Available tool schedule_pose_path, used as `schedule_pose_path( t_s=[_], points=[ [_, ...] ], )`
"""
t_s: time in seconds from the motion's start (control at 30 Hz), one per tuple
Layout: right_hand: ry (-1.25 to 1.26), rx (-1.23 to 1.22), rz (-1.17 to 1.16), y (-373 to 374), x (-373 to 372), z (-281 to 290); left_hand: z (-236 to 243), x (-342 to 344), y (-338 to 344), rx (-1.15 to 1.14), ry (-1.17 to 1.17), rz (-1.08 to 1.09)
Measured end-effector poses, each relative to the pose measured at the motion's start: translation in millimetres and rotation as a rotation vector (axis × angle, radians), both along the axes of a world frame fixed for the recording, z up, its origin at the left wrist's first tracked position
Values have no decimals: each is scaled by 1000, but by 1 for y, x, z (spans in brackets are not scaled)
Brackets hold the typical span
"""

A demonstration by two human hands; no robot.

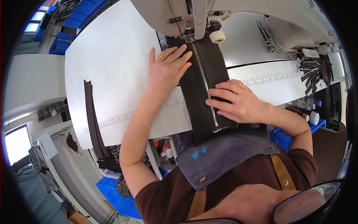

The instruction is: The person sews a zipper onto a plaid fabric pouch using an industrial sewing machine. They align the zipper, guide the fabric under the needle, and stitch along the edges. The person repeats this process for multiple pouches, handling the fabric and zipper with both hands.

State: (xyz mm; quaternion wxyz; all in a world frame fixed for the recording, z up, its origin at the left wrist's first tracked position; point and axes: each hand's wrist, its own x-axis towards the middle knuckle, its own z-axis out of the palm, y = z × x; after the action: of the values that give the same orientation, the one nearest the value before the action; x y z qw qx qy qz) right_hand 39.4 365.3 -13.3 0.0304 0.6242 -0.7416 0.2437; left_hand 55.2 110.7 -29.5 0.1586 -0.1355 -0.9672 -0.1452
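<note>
Dark fabric strip (pixel 201 82), one zipper (pixel 204 80), two hands (pixel 166 72) (pixel 238 102) flat.

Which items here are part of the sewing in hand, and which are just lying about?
In use:
- dark fabric under both hands
- zipper running down it
- sewing machine
- left hand, flat on the fabric
- right hand, flat beside the zipper

Lying about:
- spare zipper strip at the table's left edge
- scissors
- blue bins
- bottles

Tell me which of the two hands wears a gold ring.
The left hand, flat on the dark fabric left of the zipper, has the ring. The right hand, pressing beside the zipper, is bare.
</note>
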Motion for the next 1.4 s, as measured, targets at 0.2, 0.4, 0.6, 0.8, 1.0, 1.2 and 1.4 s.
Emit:
schedule_pose_path(
  t_s=[0.2, 0.4, 0.6, 0.8, 1.0, 1.2, 1.4],
  points=[
    [-2, -6, 97, 4, 6, -1, 2, 10, 14, -71, 59, -16],
    [21, -49, 68, -4, -6, -3, -4, 7, 16, 33, 109, -65],
    [72, -83, 42, -13, -23, -9, -5, 8, 22, 77, 135, -30],
    [101, -104, 22, -25, -44, -9, -3, 7, 21, 157, 84, -35],
    [107, -151, 23, -36, -66, -10, 4, 3, 21, 207, 109, -18],
    [94, -133, 27, -46, -87, -14, 4, 2, 14, 294, 77, -92],
    [168, -105, -71, -50, -95, -19, 6, -5, 9, 316, 23, -80]
  ],
)
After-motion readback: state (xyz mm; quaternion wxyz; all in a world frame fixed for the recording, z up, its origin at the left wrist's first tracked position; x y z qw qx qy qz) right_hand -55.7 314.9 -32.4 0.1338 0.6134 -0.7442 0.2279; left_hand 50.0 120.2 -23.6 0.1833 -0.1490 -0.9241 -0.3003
